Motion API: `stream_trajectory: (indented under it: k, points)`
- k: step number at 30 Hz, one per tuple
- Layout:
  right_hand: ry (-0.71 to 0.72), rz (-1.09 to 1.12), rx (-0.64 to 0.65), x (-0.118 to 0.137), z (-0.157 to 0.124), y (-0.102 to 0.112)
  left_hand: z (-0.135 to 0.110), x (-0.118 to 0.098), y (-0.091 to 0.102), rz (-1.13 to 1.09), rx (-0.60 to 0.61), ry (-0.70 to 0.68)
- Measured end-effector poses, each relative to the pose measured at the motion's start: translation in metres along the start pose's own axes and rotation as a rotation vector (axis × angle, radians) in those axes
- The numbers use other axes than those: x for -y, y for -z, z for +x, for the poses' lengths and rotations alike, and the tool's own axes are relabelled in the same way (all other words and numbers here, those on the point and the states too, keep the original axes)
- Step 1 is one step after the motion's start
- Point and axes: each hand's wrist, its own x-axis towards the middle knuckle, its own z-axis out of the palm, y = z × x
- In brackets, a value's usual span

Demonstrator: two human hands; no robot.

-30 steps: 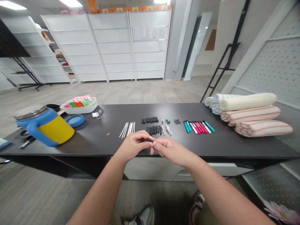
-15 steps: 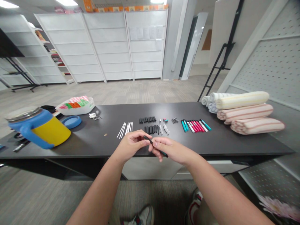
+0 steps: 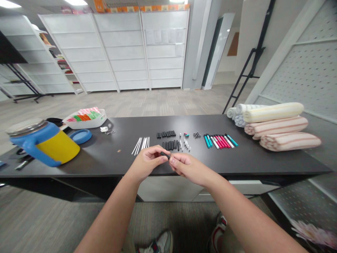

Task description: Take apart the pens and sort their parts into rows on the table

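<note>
From the head view, you held a slim black piece (image 3: 165,155) between both hands, above the near edge of the dark worktop (image 3: 250,160). Your left hand (image 3: 149,160) pinched it between thumb and fingers, while the fingers of your right hand (image 3: 189,166) were closed on its lower end (whatever else lay inside that palm was hidden). Just beyond your knuckles lay two rows of short black tubes (image 3: 171,145), with white sticks (image 3: 142,144) on the left and small white pieces (image 3: 186,143) on the right. A cluster of tiny silvery parts (image 3: 196,135) sat past those, and teal, white and crimson pens (image 3: 220,141) lined up farther right. Rolled towels (image 3: 279,128) and a blue-and-yellow mug (image 3: 58,147) flanked the display at opposite ends.

The step in hand appeared to be close two-handed work on the black piece, perhaps fitting or turning one end. The next move, by the look of it, called for a steady left pinch and small, well-aligned motions from the right fingers.
</note>
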Motion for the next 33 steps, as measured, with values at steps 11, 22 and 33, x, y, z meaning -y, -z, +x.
stream_trajectory:
  k: [11, 22, 33]
  points:
    - [-0.034, -0.105, -0.042, 0.003, 0.001, -0.003, 0.001, 0.004, 0.001, -0.046, -0.092, -0.038]
    - [0.008, -0.154, -0.058, 0.005, 0.003, -0.002, 0.009, -0.005, 0.007, -0.228, -0.276, 0.032]
    - [-0.035, 0.016, -0.123, -0.007, -0.005, 0.002, 0.034, -0.011, 0.038, 0.976, -0.394, 0.009]
